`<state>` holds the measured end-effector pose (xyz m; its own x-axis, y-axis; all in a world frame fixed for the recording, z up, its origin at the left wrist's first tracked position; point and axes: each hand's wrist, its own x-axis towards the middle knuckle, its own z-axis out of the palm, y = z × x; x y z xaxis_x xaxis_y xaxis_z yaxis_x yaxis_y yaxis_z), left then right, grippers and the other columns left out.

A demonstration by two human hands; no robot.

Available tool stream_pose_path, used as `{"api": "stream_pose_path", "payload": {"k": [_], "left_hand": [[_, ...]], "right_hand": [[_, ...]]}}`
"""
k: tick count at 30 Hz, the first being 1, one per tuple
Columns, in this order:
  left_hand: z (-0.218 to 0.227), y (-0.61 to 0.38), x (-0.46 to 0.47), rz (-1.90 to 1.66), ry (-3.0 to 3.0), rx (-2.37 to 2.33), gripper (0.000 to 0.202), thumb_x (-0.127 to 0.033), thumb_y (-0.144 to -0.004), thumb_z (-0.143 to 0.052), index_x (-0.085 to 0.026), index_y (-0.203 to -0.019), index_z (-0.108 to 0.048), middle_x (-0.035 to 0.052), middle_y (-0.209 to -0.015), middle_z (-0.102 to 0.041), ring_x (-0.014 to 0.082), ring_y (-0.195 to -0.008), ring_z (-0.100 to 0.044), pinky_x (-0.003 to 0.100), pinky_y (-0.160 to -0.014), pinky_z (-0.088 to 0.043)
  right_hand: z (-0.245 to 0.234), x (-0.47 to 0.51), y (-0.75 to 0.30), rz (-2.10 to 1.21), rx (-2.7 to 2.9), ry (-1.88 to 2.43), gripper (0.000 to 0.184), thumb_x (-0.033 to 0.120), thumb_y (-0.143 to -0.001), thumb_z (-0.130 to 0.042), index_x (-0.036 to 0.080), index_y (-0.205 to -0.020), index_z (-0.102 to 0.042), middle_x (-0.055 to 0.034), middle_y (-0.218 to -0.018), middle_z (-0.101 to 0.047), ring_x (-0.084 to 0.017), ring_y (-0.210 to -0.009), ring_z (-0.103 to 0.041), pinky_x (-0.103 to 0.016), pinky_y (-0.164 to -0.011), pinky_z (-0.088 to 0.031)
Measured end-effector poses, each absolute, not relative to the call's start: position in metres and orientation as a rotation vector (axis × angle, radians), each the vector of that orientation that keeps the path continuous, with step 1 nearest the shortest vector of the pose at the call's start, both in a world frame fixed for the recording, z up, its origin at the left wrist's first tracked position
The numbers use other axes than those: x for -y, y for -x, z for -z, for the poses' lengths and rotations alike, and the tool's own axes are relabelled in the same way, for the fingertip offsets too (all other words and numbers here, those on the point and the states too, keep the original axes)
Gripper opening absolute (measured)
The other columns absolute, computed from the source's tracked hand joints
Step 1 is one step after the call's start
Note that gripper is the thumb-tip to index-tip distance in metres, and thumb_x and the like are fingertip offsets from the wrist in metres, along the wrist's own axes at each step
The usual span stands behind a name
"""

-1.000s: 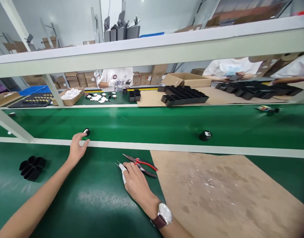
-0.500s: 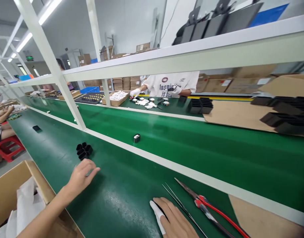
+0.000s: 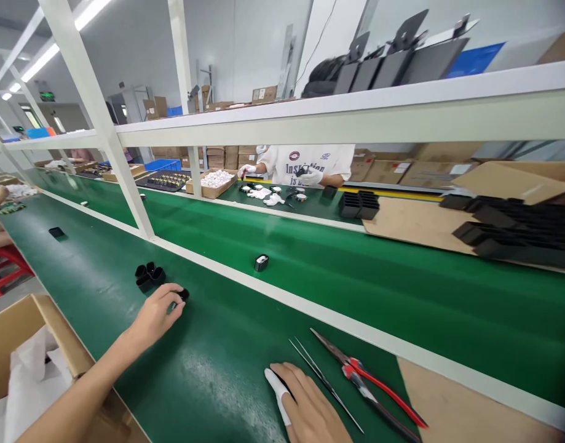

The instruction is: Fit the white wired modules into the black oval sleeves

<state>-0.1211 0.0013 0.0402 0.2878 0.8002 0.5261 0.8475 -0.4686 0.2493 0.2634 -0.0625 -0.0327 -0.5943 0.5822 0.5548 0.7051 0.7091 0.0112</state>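
My left hand [image 3: 155,314] pinches a small black plastic housing [image 3: 184,295] between thumb and fingers, just over the green work surface. Beside it, a little to the left, several more black housings [image 3: 150,277] stand in a cluster with their openings up. My right hand [image 3: 305,406] lies at the front with fingers stretched out, and its thumb wears a white cover. Close by on its right are metal tweezers [image 3: 327,384]. Past them lie long-nose pliers [image 3: 356,368] with red and black handles.
A white strip borders the green conveyor belt [image 3: 356,277], where a black housing with a white part inside [image 3: 261,263] sits. Across it, a gloved co-worker [image 3: 305,163] handles a dark piece. A cardboard box [image 3: 56,332] stands at lower left; a shelf post [image 3: 102,123] rises ahead.
My left hand has taken one black housing from the cluster and drawn it to the right. My right hand stays spread on the table. The view has shifted slightly.
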Motion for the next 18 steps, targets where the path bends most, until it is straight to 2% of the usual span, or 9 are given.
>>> {"api": "stream_pose_path", "payload": {"k": [4, 8, 11, 13, 15, 18], "left_hand": [[-0.035, 0.054, -0.014, 1.200, 2.664, 1.446, 0.011, -0.022, -0.102, -0.061, -0.022, -0.091, -0.064, 0.0073, -0.118, -0.070, 0.0207, -0.104, -0.072, 0.034, -0.091, -0.060], [-0.020, 0.006, -0.025, 1.353, 2.764, 1.237, 0.009, -0.018, -0.099, -0.063, -0.021, -0.090, -0.062, 0.0091, -0.120, -0.068, 0.0231, -0.112, -0.069, 0.039, -0.096, -0.059], [-0.006, -0.008, -0.028, 1.380, 2.830, 1.249, 0.011, -0.023, -0.096, -0.071, -0.021, -0.092, -0.060, 0.0110, -0.126, -0.064, 0.0258, -0.116, -0.067, 0.041, -0.093, -0.061], [0.001, -0.007, -0.029, 1.393, 2.873, 1.368, 0.027, -0.031, -0.090, -0.080, -0.023, -0.107, -0.060, 0.0129, -0.134, -0.059, 0.0276, -0.119, -0.065, 0.039, -0.087, -0.063], [0.005, -0.002, -0.029, 1.403, 2.916, 1.465, 0.055, -0.038, -0.085, -0.086, -0.025, -0.128, -0.055, 0.0144, -0.140, -0.054, 0.0282, -0.119, -0.064, 0.037, -0.082, -0.063], [0.005, 0.005, -0.032, 1.384, 3.044, 1.500, 0.083, -0.043, -0.083, -0.088, -0.030, -0.150, -0.042, 0.0147, -0.146, -0.052, 0.0277, -0.117, -0.062, 0.040, -0.084, -0.062]], "right_hand": [[0.028, 0.066, -0.260, 0.285, 2.353, 0.999, 0.052, -0.006, -0.087, -0.039, 0.014, -0.126, -0.068, -0.0119, -0.126, -0.069, -0.028, -0.120, -0.064, -0.040, -0.101, -0.059], [0.024, 0.069, -0.259, 0.229, 2.347, 1.018, 0.051, -0.006, -0.082, -0.042, 0.013, -0.122, -0.068, -0.0121, -0.124, -0.069, -0.028, -0.116, -0.064, -0.041, -0.100, -0.061], [0.021, 0.071, -0.259, 0.219, 2.347, 1.025, 0.051, -0.008, -0.079, -0.042, 0.013, -0.116, -0.069, -0.0128, -0.125, -0.069, -0.029, -0.116, -0.064, -0.043, -0.099, -0.062], [0.020, 0.070, -0.259, 0.223, 2.358, 1.031, 0.052, -0.009, -0.080, -0.041, 0.012, -0.119, -0.068, -0.0135, -0.124, -0.070, -0.030, -0.116, -0.065, -0.044, -0.097, -0.064], [0.019, 0.070, -0.258, 0.202, 2.367, 1.038, 0.052, -0.009, -0.083, -0.040, 0.012, -0.121, -0.067, -0.0141, -0.124, -0.070, -0.029, -0.116, -0.066, -0.044, -0.096, -0.064], [0.018, 0.067, -0.257, 0.140, 2.350, 1.043, 0.046, -0.005, -0.089, -0.042, 0.013, -0.123, -0.066, -0.0151, -0.129, -0.069, -0.029, -0.122, -0.066, -0.044, -0.099, -0.063]]}}
